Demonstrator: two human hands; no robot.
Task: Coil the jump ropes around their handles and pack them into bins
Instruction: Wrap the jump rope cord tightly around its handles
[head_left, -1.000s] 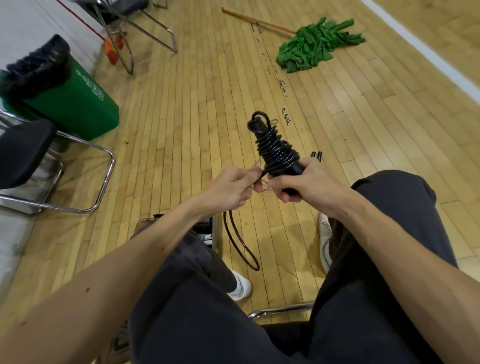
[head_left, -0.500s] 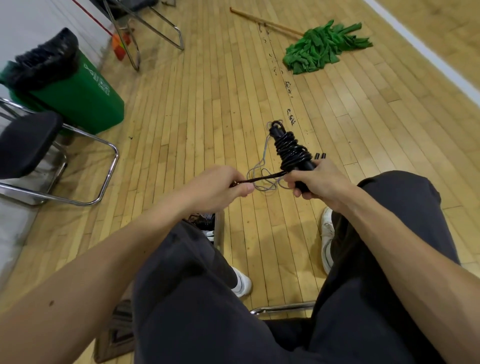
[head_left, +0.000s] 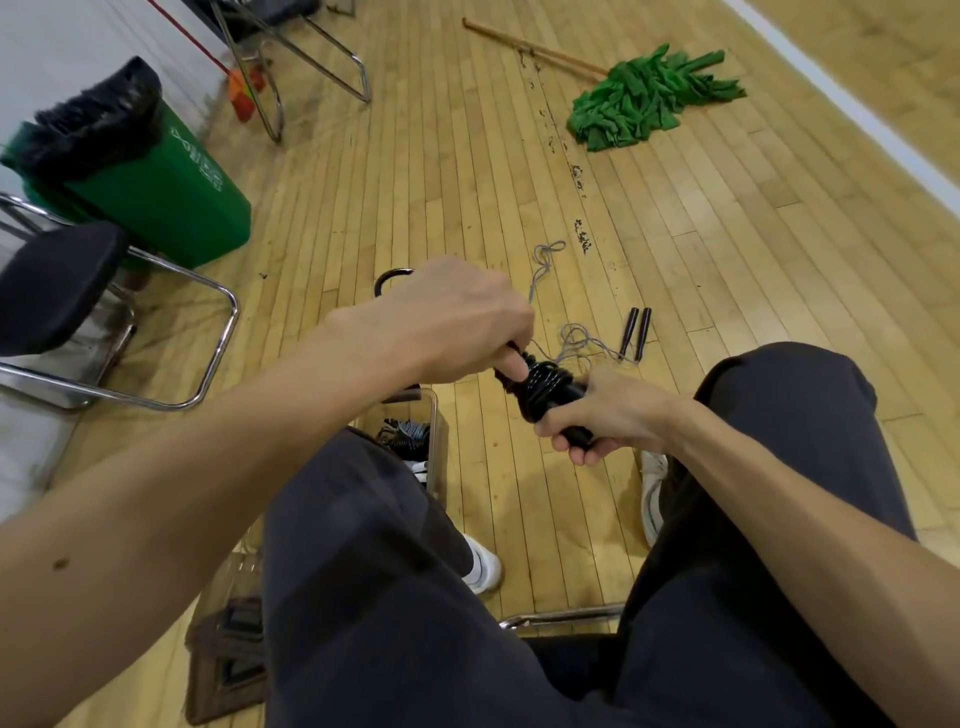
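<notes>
While my right hand (head_left: 605, 418) grips the paired handles (head_left: 581, 435) to steady the bundle, my left hand (head_left: 457, 322) pinches the free tail of the black jump rope (head_left: 545, 387), held mid-air above the floor (head_left: 727, 260); I judge the coil nearly finished. Clear bin (head_left: 439, 447), near left of the coil: set within reach for packing, contents mostly hidden by my thigh (head_left: 363, 519). Grey-corded rope (head_left: 636, 332), far right on that floor: loose, not yet wound. Left palm side concealed; where the tail ends I cannot tell.

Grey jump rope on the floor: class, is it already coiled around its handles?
No, the grey jump rope lies in loose, tangled loops on the wooden floor, trailing from its two black handles.
</notes>
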